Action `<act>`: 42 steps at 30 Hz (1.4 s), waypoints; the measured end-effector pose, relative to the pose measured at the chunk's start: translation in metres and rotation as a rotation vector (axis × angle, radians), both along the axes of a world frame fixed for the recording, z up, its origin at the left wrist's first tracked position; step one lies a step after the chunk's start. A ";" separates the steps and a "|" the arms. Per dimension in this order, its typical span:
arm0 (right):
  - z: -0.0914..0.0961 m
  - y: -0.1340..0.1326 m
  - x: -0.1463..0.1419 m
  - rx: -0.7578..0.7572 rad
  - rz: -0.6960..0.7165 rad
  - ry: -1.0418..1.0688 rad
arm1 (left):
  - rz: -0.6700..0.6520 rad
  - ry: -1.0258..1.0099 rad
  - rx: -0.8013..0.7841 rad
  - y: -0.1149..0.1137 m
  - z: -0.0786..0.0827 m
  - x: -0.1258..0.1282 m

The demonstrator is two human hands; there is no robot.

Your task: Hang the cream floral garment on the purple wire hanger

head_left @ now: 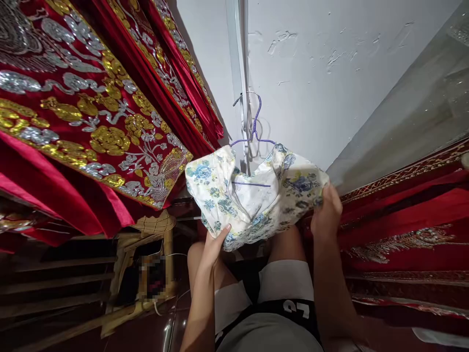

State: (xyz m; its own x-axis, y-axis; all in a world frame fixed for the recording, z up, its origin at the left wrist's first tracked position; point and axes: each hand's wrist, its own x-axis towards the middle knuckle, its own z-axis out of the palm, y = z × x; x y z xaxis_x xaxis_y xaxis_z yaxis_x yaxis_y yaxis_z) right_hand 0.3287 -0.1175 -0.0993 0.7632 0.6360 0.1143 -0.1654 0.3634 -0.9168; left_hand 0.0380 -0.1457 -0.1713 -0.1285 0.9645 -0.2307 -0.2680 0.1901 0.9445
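A white blouse (220, 195) with blue floral print hangs from a purple wire hanger (255, 124), whose crossbar shows through the V-shaped neckline. The hanger's hook is up by a narrow strip (238, 63) on the wall. My left hand (216, 240) pinches the blouse's lower left part, thumb on top of the cloth. At the right, my right hand (327, 210) grips the sleeve edge, its fingers partly hidden. Between both hands the cloth is spread out above my knees.
Red cloths with gold and silver sequins (110, 122) hang at the left. More red embroidered fabric (406, 234) is at the right. A wooden bamboo-like chair (166, 254) stands lower left, near a white cable. A pale wall (311, 73) with peeling marks rises ahead.
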 end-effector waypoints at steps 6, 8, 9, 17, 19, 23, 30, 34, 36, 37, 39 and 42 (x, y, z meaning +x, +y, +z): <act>-0.037 -0.028 -0.053 -0.186 0.181 -0.243 | -0.107 0.121 0.053 -0.006 -0.006 0.018; -0.044 -0.033 -0.074 -0.304 0.692 -0.283 | -0.136 0.157 0.087 -0.005 -0.004 0.021; -0.046 -0.033 -0.082 -0.338 0.869 -0.304 | -0.146 0.172 0.101 -0.005 -0.003 0.022; -0.058 -0.021 -0.102 -0.306 0.918 -0.218 | -0.123 0.200 0.058 -0.014 0.003 0.008; -0.058 -0.021 -0.100 -0.286 0.907 -0.167 | -0.103 0.194 0.037 -0.014 0.000 0.005; -0.058 -0.024 -0.098 -0.309 0.965 -0.115 | -0.099 0.209 0.006 -0.011 -0.004 0.004; -0.062 -0.025 -0.095 -0.283 1.001 -0.192 | -0.177 0.206 0.019 -0.015 0.008 0.016; -0.063 -0.028 -0.089 -0.239 1.040 -0.163 | -0.072 0.254 0.018 -0.016 0.006 0.019; -0.063 -0.030 -0.086 -0.261 0.986 -0.131 | 0.160 0.364 0.072 -0.016 0.003 0.022; -0.062 -0.030 -0.084 -0.273 0.961 -0.116 | 0.301 0.441 0.137 -0.016 0.001 0.024; -0.060 -0.030 -0.082 -0.285 0.946 -0.080 | 0.522 0.597 0.317 -0.017 -0.001 0.031; -0.054 -0.030 -0.084 -0.278 0.991 -0.039 | 0.470 0.725 0.506 -0.016 -0.004 0.047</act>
State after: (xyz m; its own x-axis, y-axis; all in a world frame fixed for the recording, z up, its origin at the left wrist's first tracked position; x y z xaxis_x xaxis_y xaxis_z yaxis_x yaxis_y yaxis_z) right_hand 0.2448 -0.1478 -0.1531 -0.1193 0.9856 -0.1199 -0.2433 -0.1461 -0.9589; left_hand 0.0847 -0.1613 -0.1749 -0.4689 0.7429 0.4777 0.4597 -0.2566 0.8502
